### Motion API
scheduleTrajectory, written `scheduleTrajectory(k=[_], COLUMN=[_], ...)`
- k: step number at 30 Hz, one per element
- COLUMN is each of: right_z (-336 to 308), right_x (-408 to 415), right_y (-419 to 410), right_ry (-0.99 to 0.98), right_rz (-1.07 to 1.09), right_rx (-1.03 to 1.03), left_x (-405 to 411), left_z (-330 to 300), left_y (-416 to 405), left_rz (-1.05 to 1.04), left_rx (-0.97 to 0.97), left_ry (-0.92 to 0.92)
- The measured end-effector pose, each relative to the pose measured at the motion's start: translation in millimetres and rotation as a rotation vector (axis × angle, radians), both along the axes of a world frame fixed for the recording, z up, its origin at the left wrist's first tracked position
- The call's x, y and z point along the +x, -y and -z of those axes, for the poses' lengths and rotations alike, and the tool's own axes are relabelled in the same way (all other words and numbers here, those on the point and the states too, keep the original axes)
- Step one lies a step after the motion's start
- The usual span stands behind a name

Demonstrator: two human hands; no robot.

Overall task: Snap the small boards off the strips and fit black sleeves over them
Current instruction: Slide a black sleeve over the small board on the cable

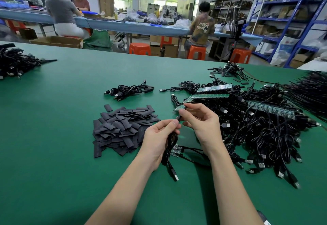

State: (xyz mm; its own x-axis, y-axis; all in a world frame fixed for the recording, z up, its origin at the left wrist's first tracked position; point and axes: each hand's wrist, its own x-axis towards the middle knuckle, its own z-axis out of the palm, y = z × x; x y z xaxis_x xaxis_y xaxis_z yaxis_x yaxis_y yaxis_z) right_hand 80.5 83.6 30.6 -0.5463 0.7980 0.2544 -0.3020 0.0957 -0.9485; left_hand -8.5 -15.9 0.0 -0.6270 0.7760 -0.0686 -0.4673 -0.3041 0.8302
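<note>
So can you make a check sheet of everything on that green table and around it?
Surface: green table.
Job's things: pile of black sleeves left of the hands; green board strips on the cable heap.
Clutter: nothing seen.
Hands: left hand holds a looped black cable; right hand pinches a black sleeve at the cable's end.
Cables: big cable heap on the right; small bundle further back.
Surroundings: people on orange stools, blue shelves.
</note>
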Motion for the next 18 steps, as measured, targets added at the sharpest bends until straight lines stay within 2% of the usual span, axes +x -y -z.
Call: scheduleTrajectory(k=[18], right_z=[4.8], right_x=[-6.3], right_y=[-0.6], right_ry=[-0.022], right_rz=[-0.003], right_rx=[-0.046], left_x=[0.0], left_z=[1.0], left_y=[-0.4], left_rz=[-0.005], left_rx=[0.011], left_ry=[0.008])
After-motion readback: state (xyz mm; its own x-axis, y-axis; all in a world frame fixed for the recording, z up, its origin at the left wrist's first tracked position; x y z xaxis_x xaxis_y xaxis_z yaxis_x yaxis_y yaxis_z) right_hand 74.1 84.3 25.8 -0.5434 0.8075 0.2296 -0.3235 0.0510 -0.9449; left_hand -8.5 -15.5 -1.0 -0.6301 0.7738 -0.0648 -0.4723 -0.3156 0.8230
